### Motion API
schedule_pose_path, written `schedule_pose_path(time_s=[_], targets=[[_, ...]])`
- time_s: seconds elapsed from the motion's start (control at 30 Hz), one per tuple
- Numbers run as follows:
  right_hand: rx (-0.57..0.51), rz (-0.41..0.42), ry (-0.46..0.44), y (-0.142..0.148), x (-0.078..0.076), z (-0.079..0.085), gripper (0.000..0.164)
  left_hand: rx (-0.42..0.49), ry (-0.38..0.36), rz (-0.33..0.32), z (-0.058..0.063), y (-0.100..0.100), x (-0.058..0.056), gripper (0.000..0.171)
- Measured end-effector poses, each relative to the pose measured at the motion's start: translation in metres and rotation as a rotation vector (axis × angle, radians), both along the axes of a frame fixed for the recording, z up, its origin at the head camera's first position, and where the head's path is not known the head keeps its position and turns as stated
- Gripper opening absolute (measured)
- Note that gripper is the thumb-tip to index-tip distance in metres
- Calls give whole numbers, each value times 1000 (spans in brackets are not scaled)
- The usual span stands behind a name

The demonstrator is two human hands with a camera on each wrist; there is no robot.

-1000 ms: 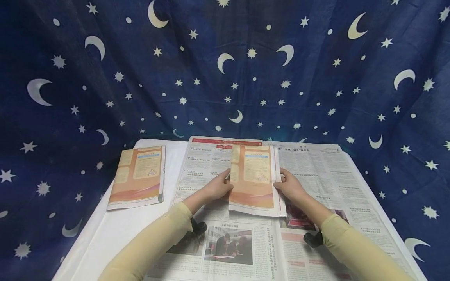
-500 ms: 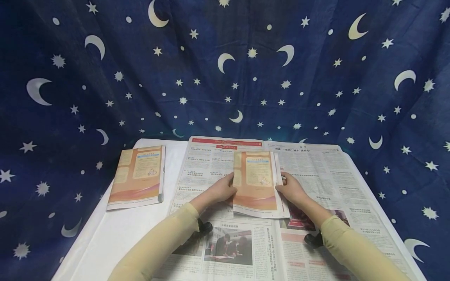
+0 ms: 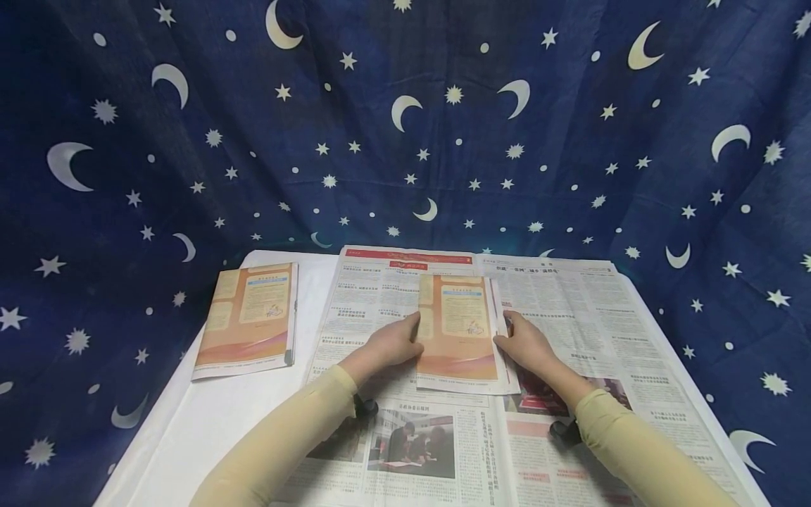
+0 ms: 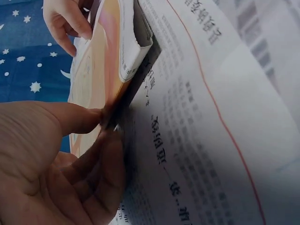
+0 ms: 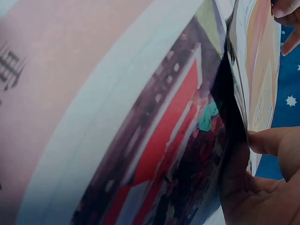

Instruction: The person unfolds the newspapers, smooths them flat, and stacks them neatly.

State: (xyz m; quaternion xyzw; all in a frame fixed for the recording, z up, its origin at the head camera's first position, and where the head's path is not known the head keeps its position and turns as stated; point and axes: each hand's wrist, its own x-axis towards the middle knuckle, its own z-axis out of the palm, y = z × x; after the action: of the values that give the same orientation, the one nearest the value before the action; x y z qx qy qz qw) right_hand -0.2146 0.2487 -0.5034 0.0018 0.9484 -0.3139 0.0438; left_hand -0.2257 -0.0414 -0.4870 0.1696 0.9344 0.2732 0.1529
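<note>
A folded newspaper (image 3: 457,331) with an orange and cream printed page is held over the spread newspaper in the head view. My left hand (image 3: 389,343) pinches its left edge; in the left wrist view the thumb lies on the printed face and the curled fingers are beneath. At the opposite edge, my right hand (image 3: 529,343) grips the loose white layers between thumb and fingers. The right wrist view shows those stacked layers (image 5: 238,70) standing slightly apart, with a dark shadow under them. Part of each hand's fingers is hidden behind the paper.
A second folded newspaper (image 3: 247,320) with the same orange page lies on the white tabletop (image 3: 184,422) at left. Open newspaper sheets (image 3: 570,303) cover the middle and right of the table. A blue moon-and-star curtain (image 3: 405,141) hangs behind.
Both hands have brought the folded newspaper slightly toward me, and its far edge now sits lower in the head view. It shifted a little right, then back left. The grip stays the same.
</note>
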Motion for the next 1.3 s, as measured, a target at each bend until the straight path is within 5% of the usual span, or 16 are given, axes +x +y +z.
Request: schedule_pose_path(time_s=[0.17, 0.33, 0.67, 0.93, 1.3], targets=[[103, 1, 65, 1, -1, -3, 70, -85, 150, -95, 3, -3, 2, 78], [70, -32, 108, 3, 2, -1, 58, -133, 278, -237, 2, -11, 1, 76], [-250, -80, -83, 5, 20, 9, 58, -183, 219, -338, -7, -22, 0, 78], [-490, -128, -259, 1, 31, 12, 74, -257, 212, -341, -15, -24, 0, 77], [-675, -74, -356, 4, 43, 11, 81, -323, 188, -334, -17, -23, -1, 75]])
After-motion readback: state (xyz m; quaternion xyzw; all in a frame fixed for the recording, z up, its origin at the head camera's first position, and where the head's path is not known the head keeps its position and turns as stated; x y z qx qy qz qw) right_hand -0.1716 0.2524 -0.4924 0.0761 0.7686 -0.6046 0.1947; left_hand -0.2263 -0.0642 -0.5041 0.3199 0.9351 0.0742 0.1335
